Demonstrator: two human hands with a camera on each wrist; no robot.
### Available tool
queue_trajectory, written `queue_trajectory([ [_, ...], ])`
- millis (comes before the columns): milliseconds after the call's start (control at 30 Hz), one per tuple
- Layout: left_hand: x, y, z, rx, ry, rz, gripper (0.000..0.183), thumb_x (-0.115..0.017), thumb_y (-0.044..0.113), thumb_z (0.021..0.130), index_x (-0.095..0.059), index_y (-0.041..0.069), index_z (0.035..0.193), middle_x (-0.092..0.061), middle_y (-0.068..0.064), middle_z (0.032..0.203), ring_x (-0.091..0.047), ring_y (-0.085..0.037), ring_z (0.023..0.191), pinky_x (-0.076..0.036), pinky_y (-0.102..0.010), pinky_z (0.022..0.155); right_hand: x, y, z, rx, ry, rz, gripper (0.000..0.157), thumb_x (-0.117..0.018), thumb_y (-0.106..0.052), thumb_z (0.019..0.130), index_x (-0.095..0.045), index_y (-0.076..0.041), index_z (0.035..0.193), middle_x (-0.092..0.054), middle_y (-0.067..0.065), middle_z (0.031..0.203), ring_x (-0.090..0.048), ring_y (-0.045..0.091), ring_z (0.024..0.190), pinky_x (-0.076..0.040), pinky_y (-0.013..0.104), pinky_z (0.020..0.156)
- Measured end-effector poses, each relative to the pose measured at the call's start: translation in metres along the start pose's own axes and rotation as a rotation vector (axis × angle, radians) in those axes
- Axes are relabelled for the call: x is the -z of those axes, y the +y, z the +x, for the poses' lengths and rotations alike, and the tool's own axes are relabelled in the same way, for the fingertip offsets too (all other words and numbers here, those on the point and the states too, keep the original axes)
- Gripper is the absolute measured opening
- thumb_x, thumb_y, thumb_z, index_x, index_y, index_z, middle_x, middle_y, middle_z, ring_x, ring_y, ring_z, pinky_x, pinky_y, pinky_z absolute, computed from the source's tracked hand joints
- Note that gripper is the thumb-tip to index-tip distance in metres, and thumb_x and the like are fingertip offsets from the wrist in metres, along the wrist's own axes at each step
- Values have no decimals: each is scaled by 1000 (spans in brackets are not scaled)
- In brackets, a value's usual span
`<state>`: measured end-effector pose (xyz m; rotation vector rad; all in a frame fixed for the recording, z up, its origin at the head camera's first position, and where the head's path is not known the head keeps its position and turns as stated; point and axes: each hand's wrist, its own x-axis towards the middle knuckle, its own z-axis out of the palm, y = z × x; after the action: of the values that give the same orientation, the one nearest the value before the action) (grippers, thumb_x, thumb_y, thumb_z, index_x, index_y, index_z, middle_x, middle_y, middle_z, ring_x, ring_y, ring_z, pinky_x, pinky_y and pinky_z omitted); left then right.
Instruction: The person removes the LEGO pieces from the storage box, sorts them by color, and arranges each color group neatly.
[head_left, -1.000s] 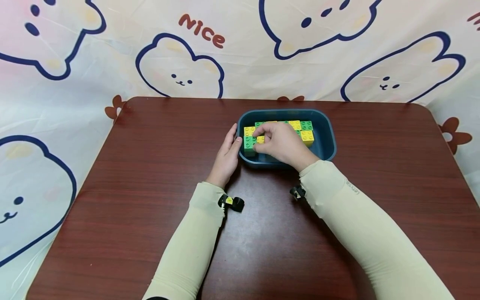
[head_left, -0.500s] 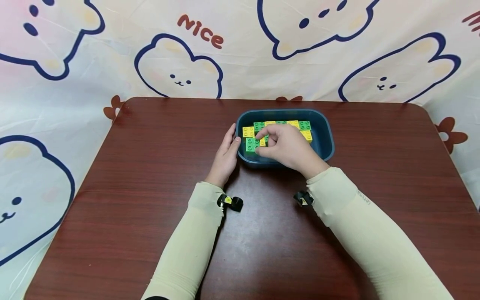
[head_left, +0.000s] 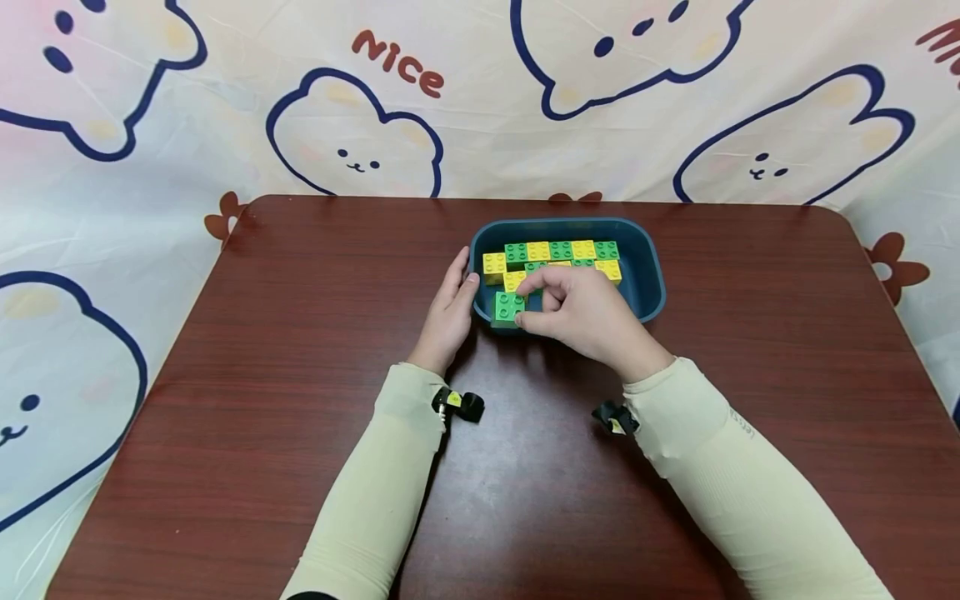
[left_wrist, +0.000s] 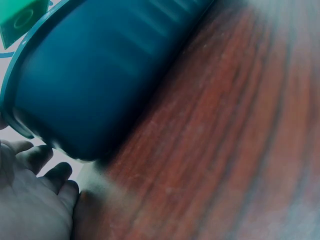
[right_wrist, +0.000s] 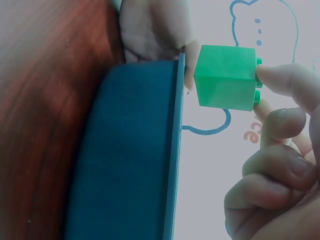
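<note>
A dark blue plastic bin stands near the back of the table, with rows of green and yellow toy building blocks in it. My right hand pinches a green block between thumb and finger, raised over the bin's near left rim. In the right wrist view the green block shows above the rim, its studs toward the fingers. Against the bin's left end rests my left hand, fingers straight. The left wrist view shows those fingers beside the bin wall.
The brown wooden table extends around the bin on all sides. A cloth backdrop with cartoon drawings hangs behind the table's back edge. Small black wrist devices sit on both sleeves.
The right hand has lifted the green block out of the left end of the front row and drawn it toward the near rim. The left hand stays at the bin's end.
</note>
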<state>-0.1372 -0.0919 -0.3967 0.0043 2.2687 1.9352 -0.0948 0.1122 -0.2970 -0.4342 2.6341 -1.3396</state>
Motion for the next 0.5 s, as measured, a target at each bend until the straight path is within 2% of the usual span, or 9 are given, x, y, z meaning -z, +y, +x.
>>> queue_trajectory([
  [233, 0, 2, 1, 21, -4, -6, 55, -42, 35, 109, -24, 31, 161, -25, 12, 163, -19, -9, 149, -17, -42, 121, -7, 1, -13, -13, -16, 36, 24, -83, -20, 83, -73, -15, 104, -52, 4, 62, -51, 21, 57, -45, 36, 59],
  [500, 0, 1, 0, -9, -13, -18, 55, -42, 35, 109, -25, 30, 161, -26, 14, 162, -19, -7, 149, -17, -42, 121, -18, 6, -23, -8, -15, 39, 23, -84, -22, 82, -73, -16, 101, -52, 1, 61, -50, 19, 53, -44, 34, 54],
])
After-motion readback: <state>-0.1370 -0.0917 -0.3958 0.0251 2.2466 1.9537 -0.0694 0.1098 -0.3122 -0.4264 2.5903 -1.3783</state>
